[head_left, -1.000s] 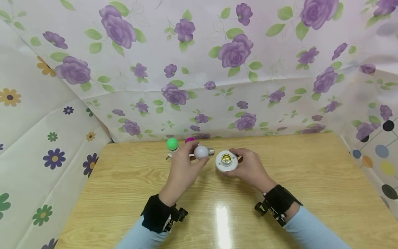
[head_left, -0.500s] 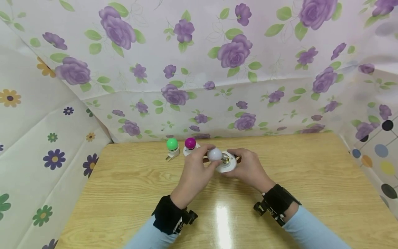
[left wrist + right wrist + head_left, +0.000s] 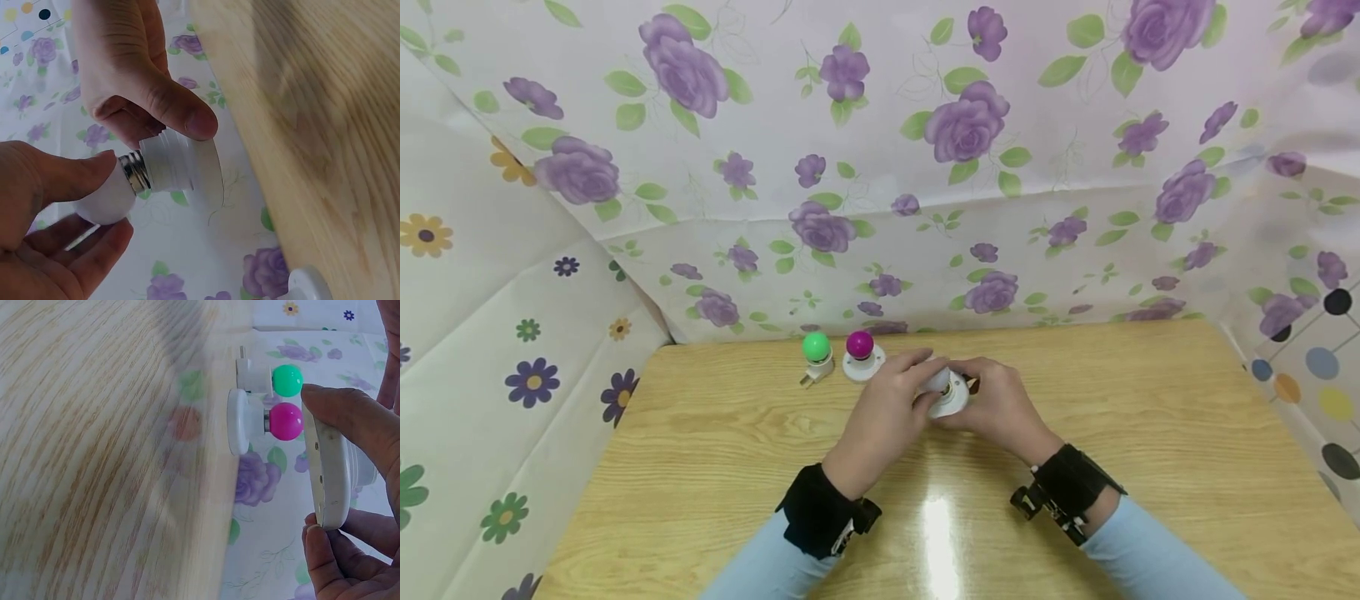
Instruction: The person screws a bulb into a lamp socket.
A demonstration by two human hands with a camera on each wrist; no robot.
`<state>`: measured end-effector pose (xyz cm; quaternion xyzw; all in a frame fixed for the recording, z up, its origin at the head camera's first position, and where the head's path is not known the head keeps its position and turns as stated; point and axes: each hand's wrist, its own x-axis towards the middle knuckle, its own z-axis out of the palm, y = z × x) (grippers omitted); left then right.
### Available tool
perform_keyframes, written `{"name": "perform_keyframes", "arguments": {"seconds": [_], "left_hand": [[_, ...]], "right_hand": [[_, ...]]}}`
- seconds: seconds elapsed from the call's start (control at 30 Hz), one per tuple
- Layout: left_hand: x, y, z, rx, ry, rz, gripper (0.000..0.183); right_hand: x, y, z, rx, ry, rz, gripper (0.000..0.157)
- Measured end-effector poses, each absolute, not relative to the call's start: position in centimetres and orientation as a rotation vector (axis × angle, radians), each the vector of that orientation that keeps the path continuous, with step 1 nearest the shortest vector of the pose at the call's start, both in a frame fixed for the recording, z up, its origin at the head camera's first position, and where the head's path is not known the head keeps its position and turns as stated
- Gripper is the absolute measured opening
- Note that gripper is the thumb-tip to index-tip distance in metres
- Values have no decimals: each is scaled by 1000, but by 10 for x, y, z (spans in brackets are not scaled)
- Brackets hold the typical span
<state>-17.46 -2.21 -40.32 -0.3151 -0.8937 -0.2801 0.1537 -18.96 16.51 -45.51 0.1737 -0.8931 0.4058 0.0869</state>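
Observation:
My left hand (image 3: 891, 404) grips a white light bulb (image 3: 107, 197) by its round globe, thumb on one side and fingers on the other. The bulb's metal screw base (image 3: 135, 172) stands at the mouth of a white round lamp socket (image 3: 181, 165), with part of its thread showing. That lamp socket (image 3: 331, 469) is held by its rim in my right hand (image 3: 1003, 406), between thumb and fingers, raised off the table. Its flat underside with small holes shows in the right wrist view. From the head, my left fingers cover much of the bulb.
At the table's back edge, left of my hands, a green bulb (image 3: 816, 347) sits in a white plug-in socket (image 3: 817, 369) with metal prongs. Beside it a magenta bulb (image 3: 860, 344) stands in a round white base (image 3: 863, 367). Flowered cloth (image 3: 880, 208) hangs behind the wooden table (image 3: 700, 467).
My left hand has moved right, bringing the bulb from beside the lamp socket to its mouth. The magenta bulb has come into full view. My right hand has stayed nearly still.

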Motion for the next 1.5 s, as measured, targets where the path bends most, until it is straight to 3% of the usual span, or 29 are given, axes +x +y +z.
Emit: {"name": "perform_keyframes", "arguments": {"seconds": [0.3, 0.67, 1.13, 1.33, 1.5], "left_hand": [[-177, -19, -402, -982, -2495, -771, 46], [-180, -16, -399, -759, -2580, -1188, 44], [-185, -23, -390, -877, -2695, -1333, 41], [-186, -24, -391, -919, -2705, -1357, 48], [-183, -20, -393, -766, -2657, -1397, 57]], "right_hand": [[-190, 166, -455, 530, -2652, 1236, 63], [-190, 163, -456, 462, -2666, 1253, 75], [-191, 163, -453, 472, -2671, 1282, 72], [-191, 163, -455, 491, -2653, 1283, 70], [-192, 164, -456, 483, -2664, 1259, 71]]}}
